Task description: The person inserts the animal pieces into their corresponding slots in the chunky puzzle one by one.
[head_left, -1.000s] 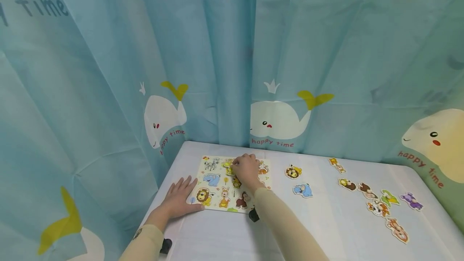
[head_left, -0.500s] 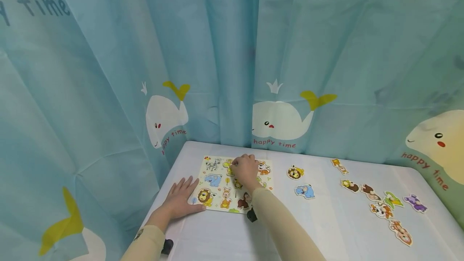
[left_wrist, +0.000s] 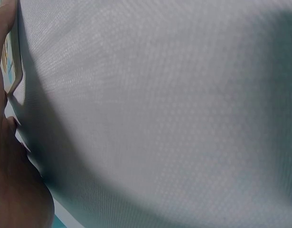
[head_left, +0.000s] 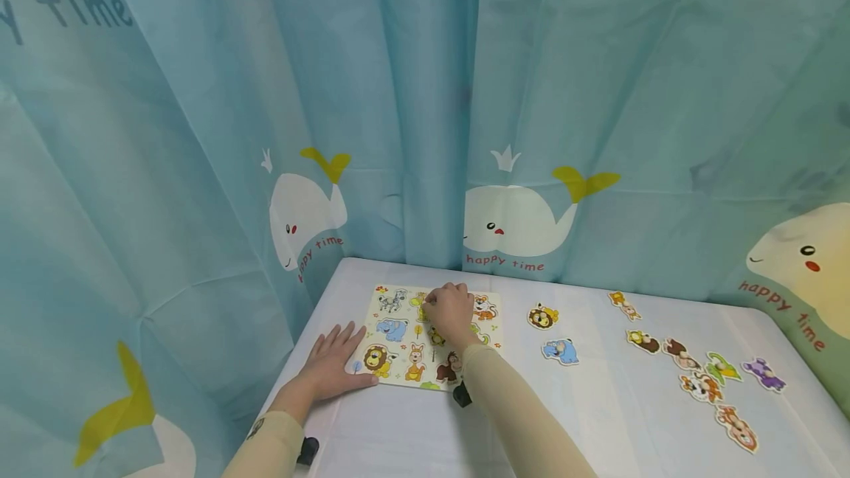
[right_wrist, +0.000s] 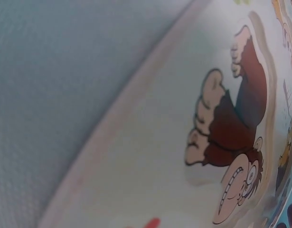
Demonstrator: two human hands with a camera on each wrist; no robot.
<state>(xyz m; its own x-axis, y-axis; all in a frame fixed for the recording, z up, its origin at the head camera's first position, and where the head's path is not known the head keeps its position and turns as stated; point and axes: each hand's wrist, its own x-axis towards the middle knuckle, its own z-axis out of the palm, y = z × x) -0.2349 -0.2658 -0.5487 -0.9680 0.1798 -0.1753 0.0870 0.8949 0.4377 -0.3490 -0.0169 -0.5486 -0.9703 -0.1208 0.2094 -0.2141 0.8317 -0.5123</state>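
Observation:
A cream animal puzzle board (head_left: 398, 350) lies on the white table, printed with animals in shaped recesses. My right hand (head_left: 452, 313) is over its upper middle, fingers bent and pinching a yellow-green animal puzzle piece (head_left: 421, 306); the fingers partly cover it, so its kind is unclear. The left hand (head_left: 330, 367) lies spread at the board's left side, thumb at the lower left corner. In the left wrist view that hand (left_wrist: 8, 156) shows along the left edge, beside the board's rim. The right wrist view shows the printed gorilla (right_wrist: 236, 123) on the board.
Right of the board lie a lion piece (head_left: 543, 316) and a blue elephant piece (head_left: 561, 351). Several more animal pieces are spread farther right, among them a purple one (head_left: 764, 375). A blue whale-print curtain (head_left: 425, 131) hangs behind the table (head_left: 505, 419).
The head view has drifted slightly, shifting the scene a little to the right. Both hands keep nearly the same places on the board, the right one staying at the yellow-green puzzle piece.

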